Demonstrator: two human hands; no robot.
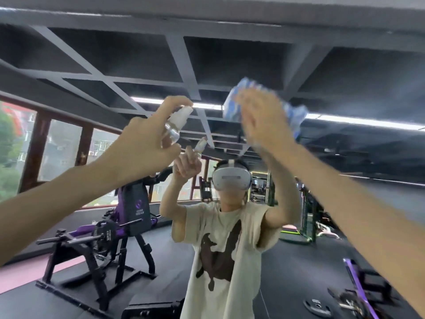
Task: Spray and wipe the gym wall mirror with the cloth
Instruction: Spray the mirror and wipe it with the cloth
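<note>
My spray bottle (173,128): clear glossy plastic, white matt plastic cap. Cloth (232,104) — soft fabric, blue-and-white print, weave lost in blur. Mirror (345,72): smooth glossy glass. Reflected weight machine (135,212) — matt black metal frame, purple padding.

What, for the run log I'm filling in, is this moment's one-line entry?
left hand: grips spray bottle, finger on nozzle | right hand: presses blue-white cloth on mirror | stage: wiping high

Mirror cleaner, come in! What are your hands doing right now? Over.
Left hand grips the spray bottle, raised toward the mirror. Right hand, blurred, presses the cloth against the mirror. Nothing in the way up there.
</note>
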